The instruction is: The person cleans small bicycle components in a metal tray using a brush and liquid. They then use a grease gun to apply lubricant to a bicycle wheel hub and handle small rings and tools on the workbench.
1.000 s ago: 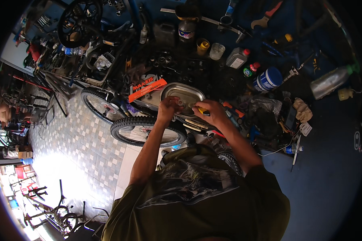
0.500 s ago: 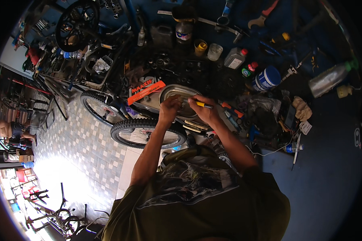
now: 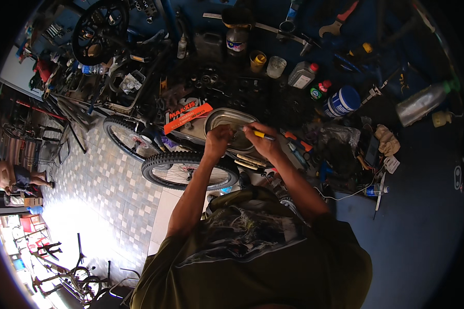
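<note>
Head view: yellow-handled tool [image 3: 263, 135] gripped in right hand [image 3: 263, 146], jutting out rightward; left hand [image 3: 218, 140]: grip unclear.

Both arms reach out ahead of the chest and slant inward, the right arm [image 3: 302, 181] leaning over more than the left arm [image 3: 191, 193]. The left hand [image 3: 219, 140] is curled, its fingertips too shadowed for me to make out. Just beside it, the right hand [image 3: 261, 140] is bent in a grip, fingers toward its partner
</note>
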Action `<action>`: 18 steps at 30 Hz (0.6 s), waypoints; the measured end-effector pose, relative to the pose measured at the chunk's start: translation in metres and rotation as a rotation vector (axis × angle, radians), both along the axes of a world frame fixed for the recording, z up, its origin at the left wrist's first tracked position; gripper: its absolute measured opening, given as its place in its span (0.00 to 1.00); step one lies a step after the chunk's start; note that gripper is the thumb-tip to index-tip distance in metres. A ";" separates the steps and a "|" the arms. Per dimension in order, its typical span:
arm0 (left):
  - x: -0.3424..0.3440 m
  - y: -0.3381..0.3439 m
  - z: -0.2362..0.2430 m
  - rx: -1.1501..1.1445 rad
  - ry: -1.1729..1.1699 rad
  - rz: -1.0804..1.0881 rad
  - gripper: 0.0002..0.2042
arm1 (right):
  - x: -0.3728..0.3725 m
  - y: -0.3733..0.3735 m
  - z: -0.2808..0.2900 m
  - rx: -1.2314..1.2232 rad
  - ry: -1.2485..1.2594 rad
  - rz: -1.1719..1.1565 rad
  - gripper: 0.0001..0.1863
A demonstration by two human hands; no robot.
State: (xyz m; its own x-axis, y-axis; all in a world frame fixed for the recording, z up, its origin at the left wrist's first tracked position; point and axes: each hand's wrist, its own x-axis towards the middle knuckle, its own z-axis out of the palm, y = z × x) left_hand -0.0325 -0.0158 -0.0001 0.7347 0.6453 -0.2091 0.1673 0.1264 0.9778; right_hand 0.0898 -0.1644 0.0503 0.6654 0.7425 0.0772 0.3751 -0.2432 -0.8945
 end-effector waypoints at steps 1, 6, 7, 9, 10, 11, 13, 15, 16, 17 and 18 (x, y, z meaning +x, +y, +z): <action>-0.002 0.003 0.003 0.017 0.028 -0.014 0.14 | 0.007 -0.005 0.003 -0.025 -0.031 -0.007 0.13; -0.007 0.022 -0.001 0.061 0.041 0.009 0.13 | 0.031 -0.021 -0.011 -0.135 -0.025 0.012 0.12; -0.007 0.024 -0.001 -0.008 0.041 0.012 0.13 | 0.034 -0.022 -0.012 -0.147 -0.011 0.021 0.11; -0.007 0.026 0.004 -0.143 0.041 0.017 0.13 | 0.036 -0.027 -0.017 -0.096 -0.072 0.035 0.10; -0.005 0.028 0.008 -0.145 0.083 0.023 0.13 | 0.037 -0.029 -0.019 -0.071 -0.102 0.041 0.10; -0.001 0.029 0.012 -0.148 0.126 0.028 0.13 | 0.038 -0.031 -0.021 -0.071 -0.132 0.046 0.09; -0.001 0.030 0.002 0.088 0.142 0.023 0.12 | 0.034 -0.033 -0.016 -0.069 -0.191 0.076 0.09; 0.005 0.021 -0.012 0.569 0.088 -0.020 0.11 | 0.033 -0.033 -0.018 -0.029 -0.238 0.128 0.10; 0.006 0.016 -0.014 0.778 -0.017 -0.135 0.09 | 0.034 -0.035 -0.021 -0.010 -0.261 0.152 0.10; 0.007 0.011 -0.015 0.826 -0.033 -0.232 0.08 | 0.035 -0.037 -0.024 -0.046 -0.326 0.144 0.11; 0.009 0.004 -0.014 0.807 0.047 -0.254 0.08 | 0.035 -0.039 -0.028 -0.079 -0.390 0.139 0.11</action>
State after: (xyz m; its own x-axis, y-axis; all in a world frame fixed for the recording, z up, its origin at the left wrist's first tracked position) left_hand -0.0234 -0.0116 -0.0145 0.8797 0.4263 0.2108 0.1391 -0.6546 0.7431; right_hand 0.1251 -0.2035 0.0227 0.4911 0.8366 0.2429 0.7158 -0.2286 -0.6599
